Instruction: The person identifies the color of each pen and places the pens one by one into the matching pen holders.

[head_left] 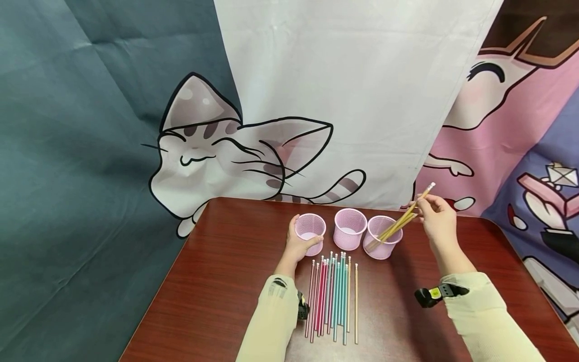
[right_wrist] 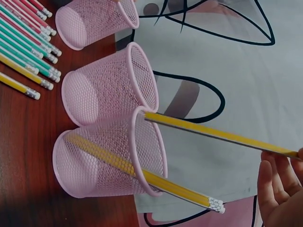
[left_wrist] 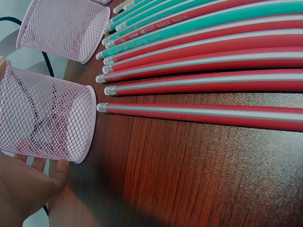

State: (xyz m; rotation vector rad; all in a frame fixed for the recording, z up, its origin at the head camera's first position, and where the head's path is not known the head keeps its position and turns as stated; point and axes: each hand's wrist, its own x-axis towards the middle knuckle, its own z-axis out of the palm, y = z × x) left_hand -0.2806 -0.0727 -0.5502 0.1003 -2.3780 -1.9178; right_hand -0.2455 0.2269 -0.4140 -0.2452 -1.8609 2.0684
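Right of centre in the head view, three pink mesh pencil cups stand in a row on the reddish-brown counter (head_left: 217,281). The left hand (head_left: 297,246) is clamped around the leftmost cup (head_left: 312,226), its thumb across the near side. The middle cup (head_left: 350,229) stands between the other two.

Farther right, the right hand (head_left: 439,221) pinches a yellow pencil (right_wrist: 218,135) near its eraser end; the pencil slants down to the left, its lower end at the rim of the rightmost cup (head_left: 384,250). Inside that cup, more yellow pencil length (right_wrist: 173,186) leans against the rim, eraser end out.

Below the cups, toward the bottom centre, pencils lie side by side, erasers toward the cups: red pencils (left_wrist: 203,115) at left, green pencils (head_left: 346,306) mostly right of them, yellow at the far right. A cartoon cat (head_left: 217,161) decorates the cloth behind.
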